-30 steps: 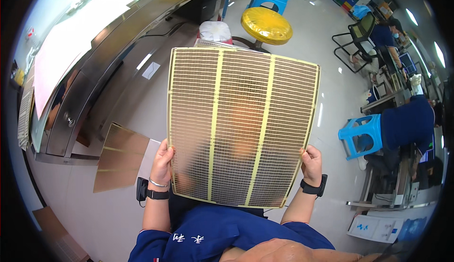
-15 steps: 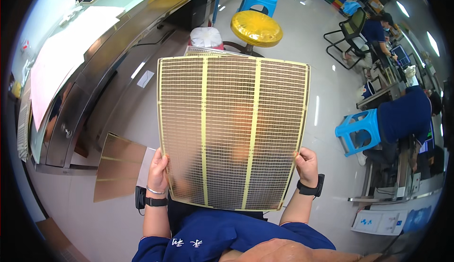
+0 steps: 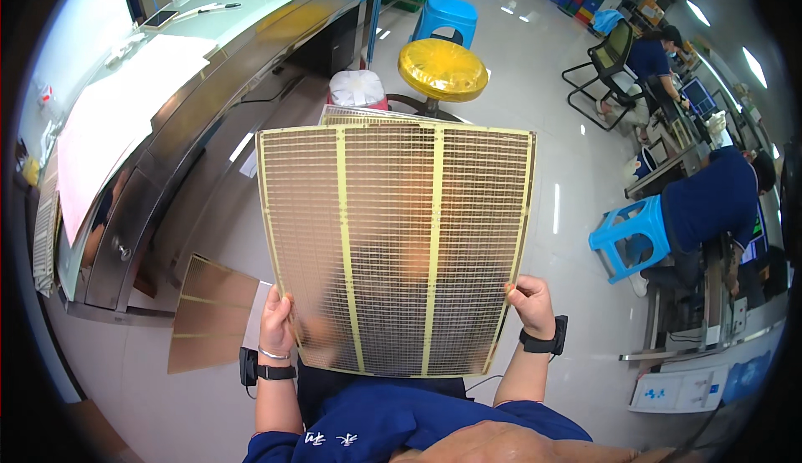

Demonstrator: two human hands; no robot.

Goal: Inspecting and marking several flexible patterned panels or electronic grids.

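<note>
A large copper-coloured circuit board panel (image 3: 388, 246) with yellow-green strips and fine rows of lines is held up in front of me. My left hand (image 3: 276, 325) pinches its left edge near the lower corner, thumb on the face. Opposite, my right hand (image 3: 531, 304) grips the right edge, also thumb and fingers closed. The fingers behind the panel are partly hidden. Its shiny face mirrors blurred shapes. Past its top edge, part of another gridded panel (image 3: 368, 115) shows. A similar copper panel (image 3: 213, 313) stands low at my left.
A glass-topped metal bench (image 3: 276, 0) with white and pink sheets (image 3: 125, 121) runs along the left. Ahead stand a yellow-covered round stool (image 3: 443, 70) and a blue stool (image 3: 445, 20). At right, two people (image 3: 706, 196) sit at workbenches, one on a blue stool (image 3: 631, 237).
The panel has come slightly lower and to the left in view, its top tilting a little, with both hands keeping their hold. The surroundings have shifted slightly too.
</note>
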